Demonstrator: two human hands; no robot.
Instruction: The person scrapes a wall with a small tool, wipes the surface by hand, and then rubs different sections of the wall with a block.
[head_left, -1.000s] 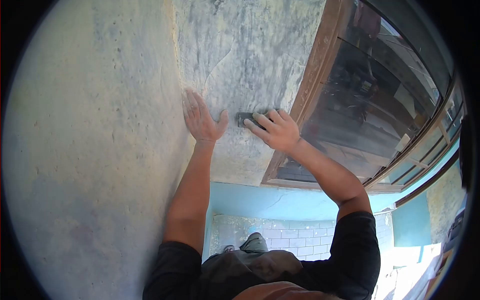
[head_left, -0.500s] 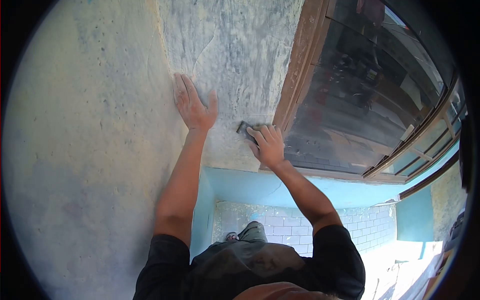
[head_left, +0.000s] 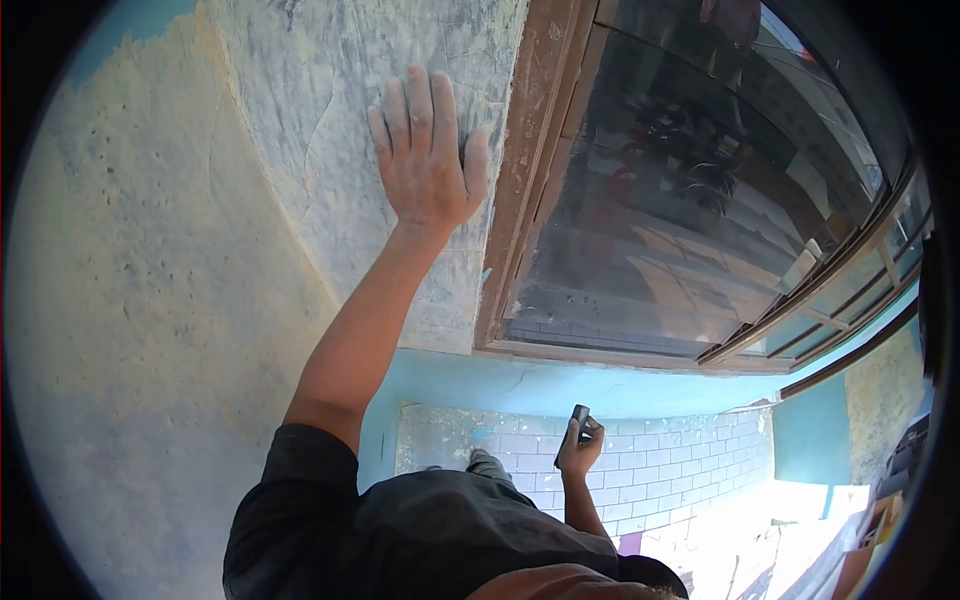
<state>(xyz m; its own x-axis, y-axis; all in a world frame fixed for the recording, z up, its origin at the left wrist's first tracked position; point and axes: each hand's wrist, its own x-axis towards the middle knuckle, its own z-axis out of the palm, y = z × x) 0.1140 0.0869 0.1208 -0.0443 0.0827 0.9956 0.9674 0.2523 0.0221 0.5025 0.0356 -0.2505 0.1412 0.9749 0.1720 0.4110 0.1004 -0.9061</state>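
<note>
From my feed I count two hands and one block. The right hand (head_left: 580,452) grips the dark block (head_left: 581,412) below the window (head_left: 680,210), its long axis steep in view, top tipped rightward. The left hand (head_left: 425,150), fingers slightly spread, lies against the wall (head_left: 290,90).

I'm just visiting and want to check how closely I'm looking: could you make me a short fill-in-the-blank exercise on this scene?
1. The left hand, fingers spread, lies flat against the ____.
2. Only one of the two hands, the ____ one, holds the dark block.
3. The window frame beside the left hand is ____ in colour.
4. The shirt sleeve on the left arm is ____ in colour.

Missing words: wall; right; brown; black.
</note>
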